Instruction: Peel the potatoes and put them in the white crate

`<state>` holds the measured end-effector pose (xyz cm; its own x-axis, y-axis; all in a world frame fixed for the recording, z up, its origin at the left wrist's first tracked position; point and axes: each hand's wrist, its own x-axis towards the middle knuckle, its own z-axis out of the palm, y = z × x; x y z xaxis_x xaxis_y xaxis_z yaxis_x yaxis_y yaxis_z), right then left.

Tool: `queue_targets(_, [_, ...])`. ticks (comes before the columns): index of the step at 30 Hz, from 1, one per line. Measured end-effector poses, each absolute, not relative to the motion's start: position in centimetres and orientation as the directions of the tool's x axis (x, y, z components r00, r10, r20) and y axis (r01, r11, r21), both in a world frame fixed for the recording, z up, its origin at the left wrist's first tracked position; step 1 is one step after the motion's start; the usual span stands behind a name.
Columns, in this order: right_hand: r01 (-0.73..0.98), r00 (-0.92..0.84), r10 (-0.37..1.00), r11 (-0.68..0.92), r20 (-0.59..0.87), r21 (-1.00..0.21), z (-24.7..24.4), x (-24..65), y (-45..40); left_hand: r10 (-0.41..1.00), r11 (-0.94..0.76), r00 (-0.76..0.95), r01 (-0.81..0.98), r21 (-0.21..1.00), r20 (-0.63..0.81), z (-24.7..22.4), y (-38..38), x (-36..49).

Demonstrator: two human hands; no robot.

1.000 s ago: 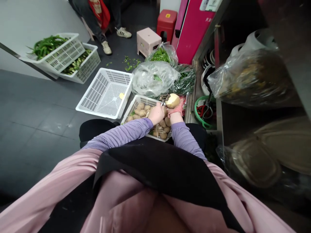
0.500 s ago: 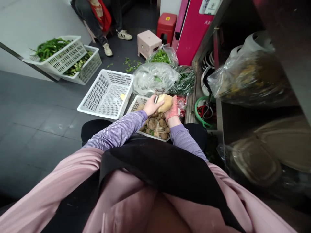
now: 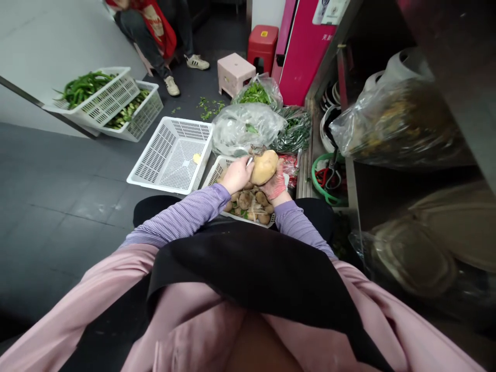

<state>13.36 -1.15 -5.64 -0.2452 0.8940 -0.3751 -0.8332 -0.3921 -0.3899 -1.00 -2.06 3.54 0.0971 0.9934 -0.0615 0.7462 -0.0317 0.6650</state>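
Fingers cupping potato, peeler — left hand

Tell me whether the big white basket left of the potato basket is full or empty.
Nearly empty. The big white basket shows its bare mesh floor, with only one small yellow piece lying in it; what that piece is cannot be told.

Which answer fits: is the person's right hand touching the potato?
Touching. The head view shows the right hand cupping the potato from below, its fingers wrapped against the skin with no gap.
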Motion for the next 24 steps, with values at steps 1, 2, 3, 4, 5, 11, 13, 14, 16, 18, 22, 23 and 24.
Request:
queue_targets(1, [-0.834, -0.248, 0.890, -0.396, -0.382, -0.383, -5.5, 13.4, -1.1, 0.992, -0.047, 0.107, 0.798, 0.600, -0.064, 4.5, -1.4, -0.9])
queue_targets(2, [-0.834, -0.247, 0.887, -0.399, -0.390, -0.381, -5.4, 13.5, -1.0, 0.988, -0.050, 0.123, 0.835, 0.547, -0.097, 5.5, -0.9, -0.7])
queue_targets(3, [-0.836, -0.242, 0.887, -0.396, -0.394, -0.379, -5.4, 13.6, -0.9, 0.979, -0.046, 0.141, 0.861, 0.506, -0.150, 6.2, -0.6, -0.4])
queue_targets(4, [-0.844, -0.229, 0.891, -0.382, -0.391, -0.376, -5.4, 13.6, -0.8, 0.967, -0.039, 0.154, 0.880, 0.474, -0.205, 6.7, -0.7, 0.0])
queue_targets(5, [-0.856, -0.209, 0.899, -0.358, -0.384, -0.372, -5.3, 13.6, -0.6, 0.955, -0.028, 0.157, 0.893, 0.449, -0.252, 6.9, -1.1, 0.4])
queue_targets(11, [-0.883, -0.120, 0.891, -0.298, -0.439, -0.363, -5.6, 14.3, 0.7, 0.913, -0.012, 0.177, 0.912, 0.409, -0.367, 3.4, -8.6, 0.5])
queue_targets(13, [-0.875, -0.132, 0.888, -0.313, -0.440, -0.369, -5.6, 14.6, 0.9, 0.896, -0.045, 0.216, 0.913, 0.405, -0.388, 3.1, -9.1, -0.2])
queue_targets(14, [-0.869, -0.139, 0.891, -0.319, -0.433, -0.378, -5.7, 14.7, 0.9, 0.904, -0.052, 0.217, 0.911, 0.409, -0.369, 3.4, -8.4, -0.4])
queue_targets(16, [-0.853, -0.138, 0.889, -0.330, -0.436, -0.404, -5.8, 14.6, 0.9, 0.943, -0.047, 0.182, 0.902, 0.430, -0.278, 4.6, -6.0, -0.3])
queue_targets(18, [-0.836, -0.122, 0.886, -0.335, -0.448, -0.434, -5.9, 14.2, 0.8, 0.963, -0.034, 0.148, 0.895, 0.445, -0.223, 5.7, -3.2, 0.5])
queue_targets(22, [-0.826, -0.115, 0.915, -0.304, -0.387, -0.475, -6.6, 13.1, 1.0, 0.945, 0.026, 0.116, 0.906, 0.423, -0.305, 5.0, -3.3, 2.1])
queue_targets(23, [-0.819, -0.106, 0.920, -0.296, -0.377, -0.492, -6.9, 13.0, 1.2, 0.942, 0.040, 0.101, 0.912, 0.408, -0.319, 4.3, -4.6, 2.2])
queue_targets(24, [-0.802, -0.085, 0.919, -0.293, -0.386, -0.521, -7.2, 13.0, 1.5, 0.934, 0.049, 0.095, 0.921, 0.387, -0.344, 3.5, -6.1, 2.1])
